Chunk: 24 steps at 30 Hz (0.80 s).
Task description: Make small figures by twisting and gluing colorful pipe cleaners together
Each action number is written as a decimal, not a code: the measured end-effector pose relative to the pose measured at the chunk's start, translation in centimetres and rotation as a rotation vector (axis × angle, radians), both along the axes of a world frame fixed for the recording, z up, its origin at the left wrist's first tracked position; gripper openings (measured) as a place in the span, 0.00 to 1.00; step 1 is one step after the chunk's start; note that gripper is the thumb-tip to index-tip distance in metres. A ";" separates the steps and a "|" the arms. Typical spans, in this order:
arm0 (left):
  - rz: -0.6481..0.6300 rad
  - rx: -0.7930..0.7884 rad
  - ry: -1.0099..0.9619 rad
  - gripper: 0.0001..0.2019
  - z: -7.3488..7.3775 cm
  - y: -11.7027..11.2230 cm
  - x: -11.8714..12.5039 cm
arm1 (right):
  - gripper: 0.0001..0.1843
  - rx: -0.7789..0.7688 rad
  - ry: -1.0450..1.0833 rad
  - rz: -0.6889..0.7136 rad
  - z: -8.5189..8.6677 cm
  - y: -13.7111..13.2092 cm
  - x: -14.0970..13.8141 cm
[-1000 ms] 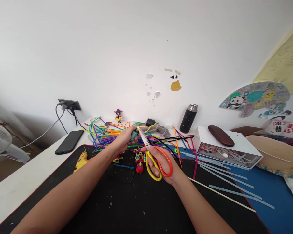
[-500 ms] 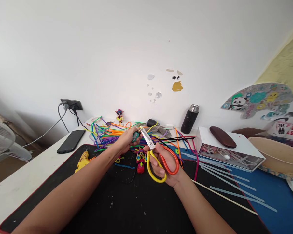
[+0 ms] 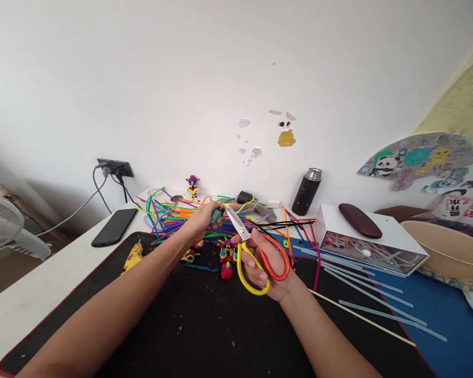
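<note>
Surface: you work at a white surface (image 3: 31, 278), lower left, with a black mat (image 3: 205, 336) filling bottom centre and a blue area (image 3: 453, 304) at lower right. A white wall (image 3: 173, 89) rises behind. Fan (image 3: 6, 220) at left edge; wall socket (image 3: 114, 167) above the phone (image 3: 114, 228). Coloured fuzzy stems (image 3: 171, 223) heap mid-frame; black bottle (image 3: 307, 193) and white box (image 3: 326, 216) right of them.

Writing: a packet (image 3: 455, 208) at the right edge bears Chinese characters; 水 reads clearly, the rest poorly. The panda stickers (image 3: 418, 157) carry no legible text at this size.

Grip, left (image 3: 205, 219): closed around a green object (image 3: 216, 217), centre frame. Grip, right (image 3: 270, 261): wrapped about the scissors (image 3: 243, 233), centre, loops spread, blades pointing upper left. You have the tips beside the green object; contact cannot be told.
</note>
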<state>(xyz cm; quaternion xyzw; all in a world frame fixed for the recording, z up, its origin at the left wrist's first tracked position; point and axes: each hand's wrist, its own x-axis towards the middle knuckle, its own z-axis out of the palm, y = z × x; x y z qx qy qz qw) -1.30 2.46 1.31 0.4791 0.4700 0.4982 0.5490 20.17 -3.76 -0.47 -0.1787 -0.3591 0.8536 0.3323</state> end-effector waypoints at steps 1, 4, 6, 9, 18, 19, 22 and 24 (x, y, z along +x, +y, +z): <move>0.008 0.016 0.010 0.14 0.1 0.0 -0.1 | 0.28 0.001 -0.004 0.002 0.0 0.0 0.0; 0.027 0.057 0.037 0.15 0.0 -0.1 -0.2 | 0.28 0.008 -0.014 0.002 0.0 0.0 0.0; 0.026 0.057 0.045 0.16 -0.2 -0.1 -0.2 | 0.28 0.011 -0.025 0.000 0.0 0.0 0.0; 0.019 0.045 0.020 0.18 -0.5 0.1 -0.2 | 0.30 0.031 -0.072 -0.026 0.1 0.0 0.0; 0.036 0.018 -0.113 0.26 -1.2 0.7 -0.3 | 0.32 0.374 -0.444 -0.280 0.5 -1.2 -1.2; 0.034 0.024 -0.105 0.26 -1.2 0.6 -0.3 | 0.31 0.391 -0.479 -0.295 0.3 -1.1 -1.3; 0.019 0.030 -0.069 0.26 -0.9 0.2 0.1 | 0.29 0.433 -0.539 -0.340 -0.3 -0.8 -1.5; 0.011 0.017 -0.038 0.26 -0.6 -0.1 0.3 | 0.27 0.456 -0.572 -0.370 -0.6 -0.6 -1.4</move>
